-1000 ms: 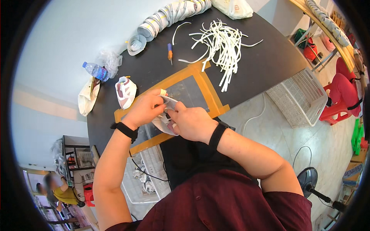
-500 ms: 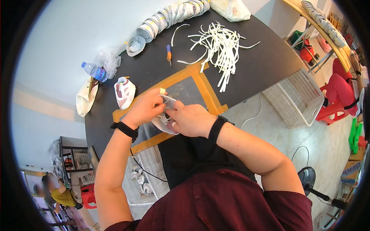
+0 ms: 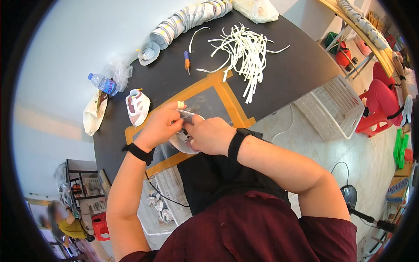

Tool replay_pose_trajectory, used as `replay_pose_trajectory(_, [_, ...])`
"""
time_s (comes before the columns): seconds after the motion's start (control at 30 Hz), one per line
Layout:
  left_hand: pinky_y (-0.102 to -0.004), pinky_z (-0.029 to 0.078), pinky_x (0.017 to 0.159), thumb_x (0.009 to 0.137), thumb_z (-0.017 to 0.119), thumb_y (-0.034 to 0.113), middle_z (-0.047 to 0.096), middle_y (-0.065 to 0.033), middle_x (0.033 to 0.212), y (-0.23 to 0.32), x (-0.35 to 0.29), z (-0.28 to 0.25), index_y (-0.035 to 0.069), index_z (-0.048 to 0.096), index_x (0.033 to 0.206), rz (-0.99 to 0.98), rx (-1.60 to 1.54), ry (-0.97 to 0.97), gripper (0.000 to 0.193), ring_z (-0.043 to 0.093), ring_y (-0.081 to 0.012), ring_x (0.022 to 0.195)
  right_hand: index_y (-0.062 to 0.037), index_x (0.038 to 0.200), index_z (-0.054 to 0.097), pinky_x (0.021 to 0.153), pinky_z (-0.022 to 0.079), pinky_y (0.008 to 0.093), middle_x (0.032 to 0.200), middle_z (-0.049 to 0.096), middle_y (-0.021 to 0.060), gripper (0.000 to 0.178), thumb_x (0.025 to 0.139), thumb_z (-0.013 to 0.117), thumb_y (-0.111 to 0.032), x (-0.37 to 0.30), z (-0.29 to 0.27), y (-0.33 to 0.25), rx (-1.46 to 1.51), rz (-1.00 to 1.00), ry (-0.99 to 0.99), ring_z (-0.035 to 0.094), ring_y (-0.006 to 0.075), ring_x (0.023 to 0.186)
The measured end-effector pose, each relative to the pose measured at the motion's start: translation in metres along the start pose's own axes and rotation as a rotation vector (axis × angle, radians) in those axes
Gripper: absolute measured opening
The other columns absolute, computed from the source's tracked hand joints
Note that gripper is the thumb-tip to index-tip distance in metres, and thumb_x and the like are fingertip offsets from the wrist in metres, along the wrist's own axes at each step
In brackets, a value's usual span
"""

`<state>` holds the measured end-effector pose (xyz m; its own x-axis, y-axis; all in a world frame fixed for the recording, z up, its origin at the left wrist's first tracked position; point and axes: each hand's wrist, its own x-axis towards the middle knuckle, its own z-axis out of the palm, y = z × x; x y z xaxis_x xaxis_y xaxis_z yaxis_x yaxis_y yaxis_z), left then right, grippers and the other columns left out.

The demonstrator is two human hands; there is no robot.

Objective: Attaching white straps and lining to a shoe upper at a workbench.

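Observation:
In front of my body, at the table's near edge, both hands hold a white and grey shoe upper (image 3: 180, 144). My left hand (image 3: 159, 125) grips its far left side with bent fingers; a yellowish wrap circles one fingertip. My right hand (image 3: 212, 135) pinches the opposite side, its fingers curled into the opening. Both sets of fingertips almost meet, and the hands cover much of the piece. Under them lies a transparent sheet (image 3: 204, 105) edged with brown tape. Another shoe upper (image 3: 137, 108), white with mauve panels, stands beyond my left hand.
Farther back on the black table (image 3: 288, 65) lie loose white strips (image 3: 246, 56), a blue-and-orange-handled pointed tool (image 3: 187, 61) and a curved row of nested uppers (image 3: 187, 22). A water bottle (image 3: 103, 84) stands at left. A white plastic crate (image 3: 329, 109) sits right; a person (image 3: 384, 94) sits beyond.
The view has shifted slightly, so the table things appear a little farther left. Both hands keep hold of the shoe upper, with the right fingers moved slightly.

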<state>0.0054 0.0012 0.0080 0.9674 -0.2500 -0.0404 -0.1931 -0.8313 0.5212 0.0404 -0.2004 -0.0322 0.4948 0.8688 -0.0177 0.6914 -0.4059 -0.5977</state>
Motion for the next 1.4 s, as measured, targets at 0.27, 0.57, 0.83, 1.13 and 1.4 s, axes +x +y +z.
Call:
replay_pose_trajectory(0.27, [-0.0356,0.048,0.083,0.081,0.062,0.007,0.060,-0.0176,0.125,-0.004,0.001,0.002,-0.002,0.058,0.069,0.092,0.065,0.044,0.016,0.060,-0.0301,0.107,-0.0060,0.122,0.061,0.079,0.055,0.0434,0.112,0.061,0.0180,0.046,0.083,0.066,-0.031,0.005,-0.001,0.003,-0.031,-0.017,0.004,0.068,0.0334,0.092])
replay_pose_trajectory(0.57, [-0.0437,0.044,0.098,0.078,0.067,0.006,0.056,-0.0164,0.131,0.008,-0.026,0.013,0.003,0.063,0.087,0.119,0.280,0.174,0.010,0.051,-0.0372,0.120,-0.0039,0.116,0.062,0.067,0.057,0.0420,0.105,0.059,0.0151,0.041,0.084,0.066,-0.029,-0.011,0.016,0.000,-0.060,-0.064,0.235,0.069,0.0315,0.075])
replay_pose_trajectory(0.83, [-0.0429,0.044,0.101,0.073,0.063,0.003,0.053,-0.0175,0.136,0.019,-0.052,0.009,0.003,0.060,0.092,0.072,0.294,0.195,0.019,0.047,-0.0385,0.125,-0.0058,0.101,0.056,0.062,0.056,0.0393,0.094,0.056,0.0119,0.032,0.084,0.070,-0.029,-0.015,0.027,-0.003,-0.151,-0.130,0.346,0.068,0.0285,0.071])
replay_pose_trajectory(1.13, [-0.0420,0.044,0.100,0.072,0.068,0.008,0.054,-0.0183,0.131,0.014,-0.053,0.011,0.001,0.060,0.079,0.037,0.342,0.135,0.013,0.048,-0.0381,0.124,-0.0064,0.102,0.057,0.061,0.055,0.0388,0.093,0.055,0.0126,0.021,0.089,0.064,-0.021,-0.021,0.027,-0.015,-0.183,-0.133,0.332,0.067,0.0275,0.067])
replay_pose_trajectory(1.4, [-0.0434,0.042,0.102,0.070,0.067,0.004,0.050,-0.0208,0.135,0.003,-0.056,0.017,0.002,0.059,0.077,-0.009,0.212,0.103,0.011,0.044,-0.0404,0.127,-0.0058,0.104,0.058,0.061,0.055,0.0389,0.095,0.054,0.0142,0.018,0.087,0.060,-0.014,-0.022,0.037,-0.017,-0.167,-0.126,0.379,0.066,0.0275,0.066])
